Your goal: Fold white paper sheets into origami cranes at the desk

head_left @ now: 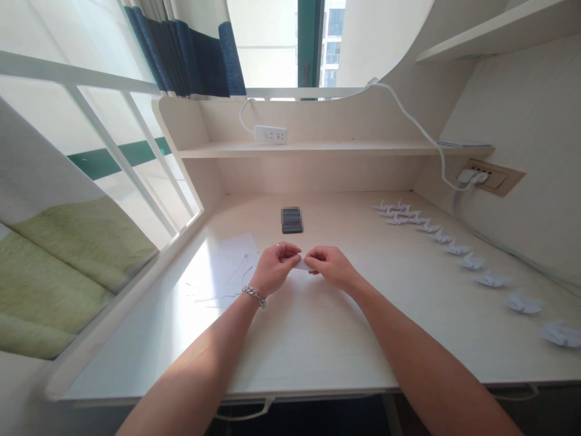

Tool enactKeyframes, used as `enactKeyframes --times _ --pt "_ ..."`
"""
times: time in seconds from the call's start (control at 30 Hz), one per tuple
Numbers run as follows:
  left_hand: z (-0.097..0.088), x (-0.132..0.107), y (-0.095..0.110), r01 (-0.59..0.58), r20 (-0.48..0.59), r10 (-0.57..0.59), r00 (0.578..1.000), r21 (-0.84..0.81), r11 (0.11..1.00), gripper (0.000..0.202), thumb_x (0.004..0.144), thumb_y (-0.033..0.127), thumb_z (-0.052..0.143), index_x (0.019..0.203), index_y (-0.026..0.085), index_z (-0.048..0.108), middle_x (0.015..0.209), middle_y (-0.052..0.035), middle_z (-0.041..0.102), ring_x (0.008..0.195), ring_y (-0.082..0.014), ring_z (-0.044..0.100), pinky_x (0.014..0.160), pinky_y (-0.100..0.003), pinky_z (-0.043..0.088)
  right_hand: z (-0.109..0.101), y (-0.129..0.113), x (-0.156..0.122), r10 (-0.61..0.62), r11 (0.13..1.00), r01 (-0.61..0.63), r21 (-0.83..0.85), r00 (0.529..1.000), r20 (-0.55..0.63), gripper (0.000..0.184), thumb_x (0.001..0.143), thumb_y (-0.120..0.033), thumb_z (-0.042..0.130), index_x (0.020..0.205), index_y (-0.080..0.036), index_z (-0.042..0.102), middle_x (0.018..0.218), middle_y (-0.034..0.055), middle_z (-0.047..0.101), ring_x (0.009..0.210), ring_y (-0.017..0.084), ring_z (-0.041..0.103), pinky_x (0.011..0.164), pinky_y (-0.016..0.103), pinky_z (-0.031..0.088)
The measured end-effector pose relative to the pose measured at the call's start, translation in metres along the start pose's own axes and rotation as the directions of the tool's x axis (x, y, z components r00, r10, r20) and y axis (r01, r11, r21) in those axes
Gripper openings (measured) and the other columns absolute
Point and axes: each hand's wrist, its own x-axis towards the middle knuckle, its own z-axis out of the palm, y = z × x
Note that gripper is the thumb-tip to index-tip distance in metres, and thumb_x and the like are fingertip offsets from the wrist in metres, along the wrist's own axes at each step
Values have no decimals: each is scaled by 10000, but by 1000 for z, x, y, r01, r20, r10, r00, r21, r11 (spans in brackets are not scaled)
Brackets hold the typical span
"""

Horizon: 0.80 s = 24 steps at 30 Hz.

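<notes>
Both my hands meet over the middle of the pale desk [318,327]. My left hand [273,266], with a ring and a silver bracelet, and my right hand [330,265] both pinch a small folded piece of white paper [302,263] between the fingertips. Just left of my left hand lies a loose stack of white paper sheets [222,266] in a patch of sunlight. A curved row of several folded white paper cranes [454,247] runs along the desk's right side.
A dark phone [292,220] lies flat beyond my hands. A white power strip [271,134] sits on the shelf, its cable running to a wall socket [481,176] at right. White railing bars [136,151] and green bedding [68,266] lie at left.
</notes>
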Motion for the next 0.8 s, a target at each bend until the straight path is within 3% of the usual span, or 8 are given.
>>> enactKeyframes --times 0.1,0.2,0.4,0.53,0.63,0.73,0.8 --pt "-2 -3 6 -17 116 -4 993 179 984 167 779 329 658 832 180 710 772 -57 727 717 -186 661 674 -297 498 -2 -1 -2 -36 989 38 -142 999 20 176 794 -294 572 731 -173 682 682 27 671 639 148 597 592 253 432" --pt "-6 -6 12 -74 157 21 987 345 936 154 785 326 630 748 205 717 725 -41 724 682 -188 643 626 -284 463 -5 -4 -4 -92 958 107 -264 993 67 176 794 -268 562 703 -181 685 665 18 665 627 140 563 587 250 395" --pt "-10 -7 17 -173 272 36 961 496 851 177 821 293 548 791 229 711 694 -28 703 639 -188 612 584 -273 413 -7 -8 -5 -118 936 149 -319 986 115 170 775 -243 560 700 -178 698 629 9 651 612 137 541 590 249 376" --pt "-20 -3 10 -192 263 59 963 515 835 184 839 241 504 805 226 685 714 -38 695 680 -196 618 643 -289 433 -16 -7 -3 -71 959 87 -268 995 71 177 765 -253 552 686 -173 689 608 11 648 596 142 557 568 246 382" --pt "-28 0 5 -99 181 17 983 454 886 181 863 268 486 862 210 658 697 -28 677 674 -192 629 648 -295 452 -21 -7 -2 -47 976 47 -214 999 4 189 769 -278 550 689 -171 684 612 12 646 598 146 568 562 245 392" --pt "-24 0 7 -71 134 29 990 323 944 206 884 331 496 897 194 650 793 -46 691 719 -184 646 666 -294 475 -18 -8 -3 -53 979 50 -196 999 -11 182 768 -285 556 690 -176 680 624 10 646 605 147 565 566 246 398" --pt "-17 -3 11 -102 177 48 983 308 946 207 872 359 533 884 197 662 803 -47 698 738 -185 642 674 -290 475 -15 -10 -4 -74 977 72 -199 997 -3 175 770 -280 558 697 -179 681 637 12 652 620 150 569 578 250 402"
